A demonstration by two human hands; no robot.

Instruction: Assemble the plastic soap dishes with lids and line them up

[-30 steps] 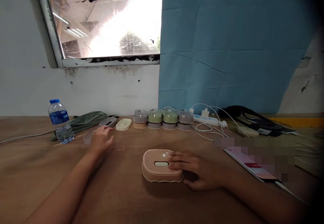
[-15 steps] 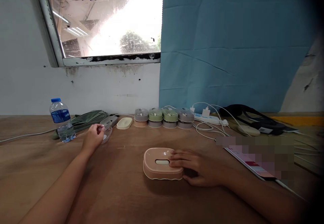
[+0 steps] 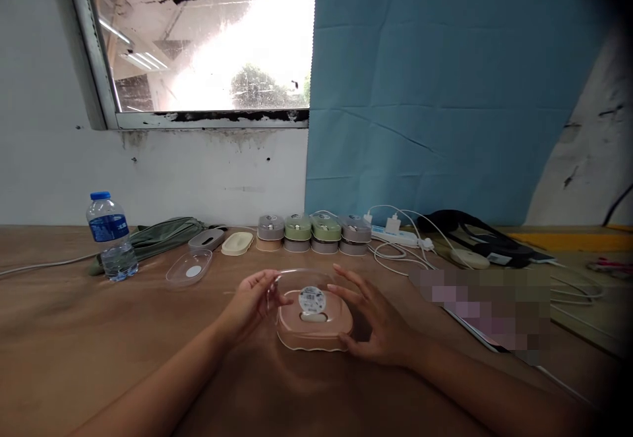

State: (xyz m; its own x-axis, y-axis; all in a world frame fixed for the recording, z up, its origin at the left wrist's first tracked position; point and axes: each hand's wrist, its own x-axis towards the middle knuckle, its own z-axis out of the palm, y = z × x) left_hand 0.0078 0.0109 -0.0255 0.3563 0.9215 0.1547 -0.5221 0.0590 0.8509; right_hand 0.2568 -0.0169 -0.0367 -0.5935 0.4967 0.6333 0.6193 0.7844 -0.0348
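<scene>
In the middle of the wooden table sits a pinkish-orange oval box [image 3: 291, 338] with a wavy pale lower edge and a slot in its top. Just above it is a clear plastic cover [image 3: 297, 277] bearing a round printed sticker [image 3: 312, 299]. The fingers and thumb of my left hand [image 3: 257, 302] pinch this cover at its left edge. My right hand [image 3: 378, 321] is spread open around the right side of box and cover. Its thumb is by the box's side; whether its fingertips touch the cover I cannot tell.
Another clear cover [image 3: 189, 269] lies at left, near a grey lid [image 3: 206, 240] and a cream lid [image 3: 238, 244]. Several stacked boxes [image 3: 297, 228] line the wall. A water bottle [image 3: 113, 242] stands far left; a power strip [image 3: 400, 236], cables and a phone [image 3: 472, 328] lie right.
My left hand has brought one clear cover from the left to above the pinkish-orange box. My right hand has lifted off the box's top and opened beside it.
</scene>
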